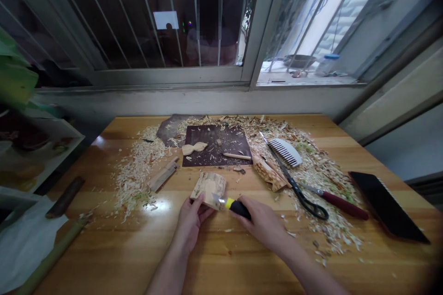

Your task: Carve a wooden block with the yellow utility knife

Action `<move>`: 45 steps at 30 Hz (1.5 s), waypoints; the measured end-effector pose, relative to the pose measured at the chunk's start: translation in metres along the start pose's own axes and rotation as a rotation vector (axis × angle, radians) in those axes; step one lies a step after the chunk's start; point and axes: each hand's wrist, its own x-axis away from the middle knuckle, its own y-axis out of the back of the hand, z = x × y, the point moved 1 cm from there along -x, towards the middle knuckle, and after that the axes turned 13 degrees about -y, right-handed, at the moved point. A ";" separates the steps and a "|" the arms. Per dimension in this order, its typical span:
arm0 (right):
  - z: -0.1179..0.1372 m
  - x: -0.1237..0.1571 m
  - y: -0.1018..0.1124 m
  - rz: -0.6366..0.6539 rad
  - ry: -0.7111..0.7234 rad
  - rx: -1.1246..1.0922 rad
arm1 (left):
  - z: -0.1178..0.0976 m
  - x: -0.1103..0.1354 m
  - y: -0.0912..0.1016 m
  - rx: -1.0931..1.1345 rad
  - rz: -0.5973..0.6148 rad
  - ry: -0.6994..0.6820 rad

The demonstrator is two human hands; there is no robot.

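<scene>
A pale block of wood (212, 183) with rough, bark-like edges is held at its near left corner by my left hand (194, 219), thumb on top and fingers underneath. My right hand (258, 221) is wrapped round the black and yellow handle of a carving knife (240, 208). Its short metal blade rests at the near right part of the block's face. Just beyond the block lies a dark mat (217, 140) bearing a small carved wooden piece (194, 148) and a pencil (237, 156). A carved, faceted wood piece (268, 174) lies to the right.
Wood shavings (133, 173) curve round the mat on the wooden table (221, 258). At the right are a white comb (285, 151), black-handled scissors (302, 198), a red-handled knife (342, 204) and a black flat slab (387, 205). Sticks (65, 197) lie at the left.
</scene>
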 end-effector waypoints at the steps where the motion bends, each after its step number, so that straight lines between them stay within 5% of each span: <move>1: 0.001 0.003 0.000 0.024 0.002 0.031 | -0.001 0.001 -0.001 0.016 0.019 0.015; 7: 0.002 0.008 -0.002 0.076 0.015 0.184 | 0.001 0.004 -0.002 0.093 0.017 0.113; 16: -0.001 -0.005 -0.003 0.096 0.038 0.332 | 0.009 0.007 -0.007 0.103 -0.100 0.087; 36: 0.000 -0.018 -0.012 -0.009 -0.029 0.397 | 0.005 0.002 -0.008 0.050 -0.121 0.073; 45: -0.019 -0.047 0.019 -0.097 -0.200 0.427 | 0.007 0.023 -0.004 0.006 -0.070 0.147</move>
